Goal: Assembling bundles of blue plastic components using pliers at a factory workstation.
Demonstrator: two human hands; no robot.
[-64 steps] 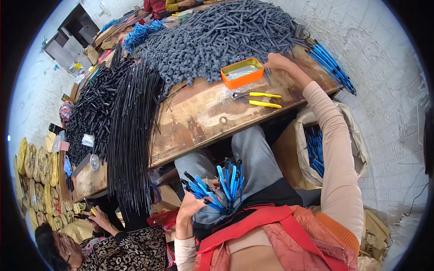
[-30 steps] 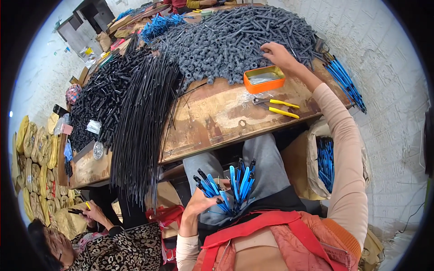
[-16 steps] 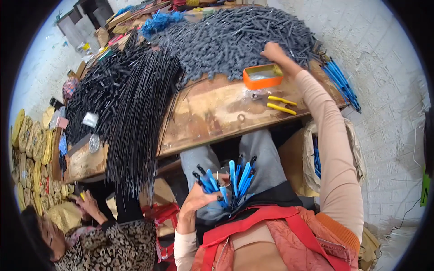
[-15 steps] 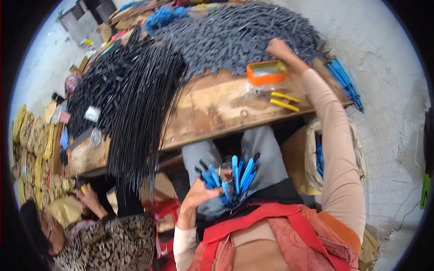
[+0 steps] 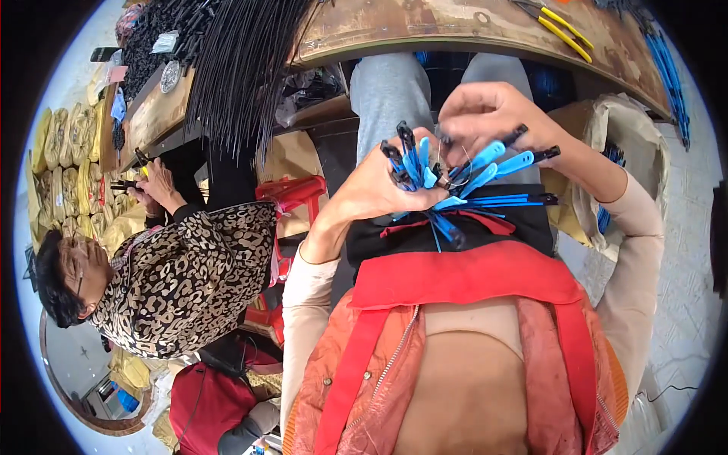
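1. The wooden workbench (image 5: 455,26) arcs across the top; every place below is told from it. A thick sheaf of black rods (image 5: 243,68) droops over its near left edge, and yellow-handled pliers (image 5: 565,30) lie flat on its right end, seemingly kept within reach.
2. Below the bench's left end a co-worker in a leopard-print top (image 5: 189,280) sits, their hand (image 5: 155,189) busy with something too small to make out.
3. Under the bench's right end stands an open sack (image 5: 629,152); blue strips like those in hand show inside it.
4. Just below the bench's near edge, over the lap, the left hand (image 5: 371,189) is clenched around a fanned bunch of blue-and-black pieces (image 5: 447,182), tips spread apart, probably for picking singly.
5. The right hand (image 5: 493,114) pinches one piece at the top of that bunch, fingertips closed on it.
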